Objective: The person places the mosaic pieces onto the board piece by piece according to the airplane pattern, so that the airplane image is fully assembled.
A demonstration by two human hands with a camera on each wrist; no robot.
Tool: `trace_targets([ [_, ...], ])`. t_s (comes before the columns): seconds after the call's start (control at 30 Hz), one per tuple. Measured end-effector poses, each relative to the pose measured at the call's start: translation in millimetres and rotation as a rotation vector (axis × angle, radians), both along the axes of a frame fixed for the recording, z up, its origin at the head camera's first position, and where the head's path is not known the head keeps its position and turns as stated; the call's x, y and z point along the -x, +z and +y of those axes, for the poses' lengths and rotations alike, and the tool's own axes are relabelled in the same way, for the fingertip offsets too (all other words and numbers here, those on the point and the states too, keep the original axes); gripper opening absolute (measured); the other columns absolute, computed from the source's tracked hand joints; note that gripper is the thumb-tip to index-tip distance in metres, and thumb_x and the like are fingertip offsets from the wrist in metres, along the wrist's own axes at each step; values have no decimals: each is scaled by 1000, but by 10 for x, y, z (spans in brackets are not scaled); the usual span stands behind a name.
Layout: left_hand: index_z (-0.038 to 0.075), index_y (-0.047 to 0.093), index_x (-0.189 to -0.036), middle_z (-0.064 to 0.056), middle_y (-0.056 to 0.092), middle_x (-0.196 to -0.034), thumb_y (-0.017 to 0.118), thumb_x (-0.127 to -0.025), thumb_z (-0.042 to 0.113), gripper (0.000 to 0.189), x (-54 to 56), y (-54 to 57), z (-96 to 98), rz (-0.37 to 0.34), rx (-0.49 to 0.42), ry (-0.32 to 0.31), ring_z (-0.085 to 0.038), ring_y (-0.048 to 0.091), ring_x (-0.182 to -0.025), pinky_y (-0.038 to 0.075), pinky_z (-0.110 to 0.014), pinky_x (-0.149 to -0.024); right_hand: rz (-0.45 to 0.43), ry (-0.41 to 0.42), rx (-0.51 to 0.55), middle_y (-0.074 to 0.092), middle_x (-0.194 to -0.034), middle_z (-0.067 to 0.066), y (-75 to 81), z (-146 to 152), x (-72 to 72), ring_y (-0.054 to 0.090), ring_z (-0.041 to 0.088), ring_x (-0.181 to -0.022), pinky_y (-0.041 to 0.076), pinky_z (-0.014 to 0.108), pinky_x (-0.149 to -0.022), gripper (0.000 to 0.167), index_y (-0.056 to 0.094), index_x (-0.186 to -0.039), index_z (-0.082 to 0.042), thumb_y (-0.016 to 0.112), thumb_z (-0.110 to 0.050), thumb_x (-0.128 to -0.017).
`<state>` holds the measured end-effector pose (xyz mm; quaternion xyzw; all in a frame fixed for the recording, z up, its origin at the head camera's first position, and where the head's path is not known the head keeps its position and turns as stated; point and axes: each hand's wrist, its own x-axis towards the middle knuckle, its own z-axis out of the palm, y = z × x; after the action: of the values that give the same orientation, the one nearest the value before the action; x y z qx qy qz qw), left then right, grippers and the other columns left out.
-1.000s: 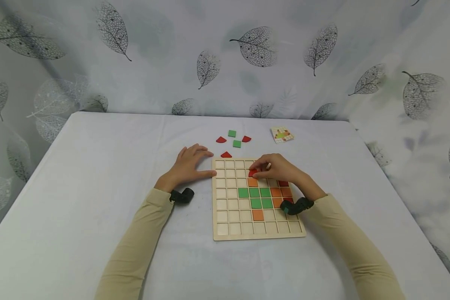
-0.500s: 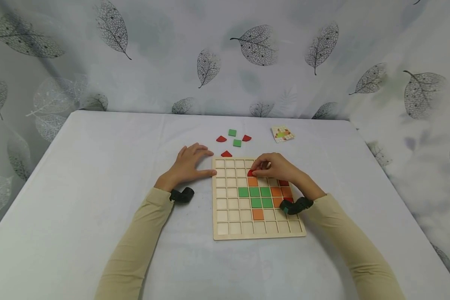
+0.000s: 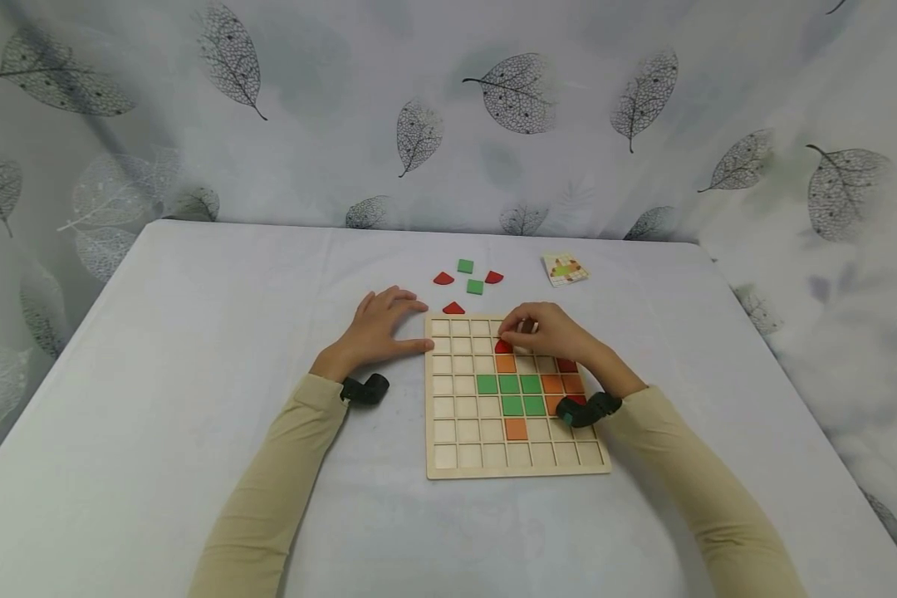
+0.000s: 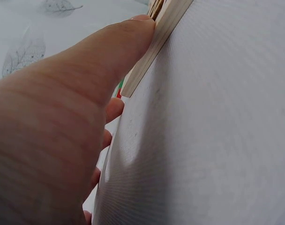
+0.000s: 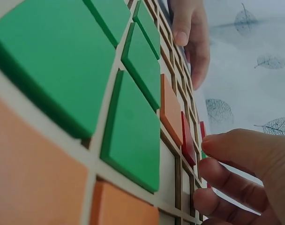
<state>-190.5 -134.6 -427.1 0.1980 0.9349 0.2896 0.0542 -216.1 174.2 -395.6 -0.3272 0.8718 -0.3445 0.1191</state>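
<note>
In the head view a wooden grid board (image 3: 454, 455) holds green square tiles (image 3: 531, 384), orange square tiles (image 3: 516, 428) and some red pieces. My left hand (image 3: 374, 332) rests at the board's left side, fingers spread; in the left wrist view its thumb (image 4: 133, 37) touches the board's edge (image 4: 149, 54). My right hand (image 3: 549, 330) is over the upper part of the board, fingertips beside a red curved-edge piece (image 3: 503, 347). In the right wrist view this red piece (image 5: 188, 140) lies in a cell beyond an orange tile (image 5: 170, 112); thumb and fingers are bent and slightly apart next to it.
Behind the board lie loose green tiles (image 3: 474, 286) and red pieces (image 3: 443, 278). One red piece (image 3: 453, 308) touches or nearly touches the board's back edge. A small pattern card (image 3: 565, 268) lies at the back right on the white tablecloth (image 3: 194, 349).
The right fingers have shifted slightly at the red piece, which now shows in its cell with the fingertips above it. The left hand stays at the board's edge.
</note>
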Motion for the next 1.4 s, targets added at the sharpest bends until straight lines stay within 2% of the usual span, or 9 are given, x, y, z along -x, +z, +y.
trace_targets([
  [0.23,17,56,-136,-7,41,-145,73,-83,48,64,15,-10,-2,12,-3,-1,-26,27,-142,2,-50,-119,-2,-33,22,69,-91,8,-10,-99,27,56,16,-70,47,26,-64,12,72,-100,-2,69,-8,-91],
  [0.5,18,55,-136,-6,41,-146,72,-83,50,64,17,-10,-1,12,11,0,-25,26,-142,3,-49,-119,15,-13,61,69,-93,9,-34,-190,78,57,16,-72,48,26,-67,12,72,-101,-2,67,-7,-91],
  [0.8,17,56,-136,-7,41,-145,72,-84,50,64,24,1,3,13,10,6,-25,27,-142,4,-50,-119,26,40,101,68,-99,14,-64,-343,130,60,23,-82,51,28,-75,13,71,-102,2,66,-2,-91],
  [1.07,17,56,-136,-7,41,-145,71,-84,49,63,15,6,5,9,4,-5,-25,28,-141,3,-51,-119,44,18,118,65,-92,10,-116,-486,139,54,20,-78,46,28,-70,14,71,-103,0,67,-3,-90],
  [1.4,16,56,-136,-7,42,-145,72,-84,49,64,5,5,2,6,2,-2,-25,28,-141,2,-52,-119,23,-13,97,63,-104,16,-118,-608,198,59,25,-81,48,29,-67,20,67,-110,2,64,-2,-91],
])
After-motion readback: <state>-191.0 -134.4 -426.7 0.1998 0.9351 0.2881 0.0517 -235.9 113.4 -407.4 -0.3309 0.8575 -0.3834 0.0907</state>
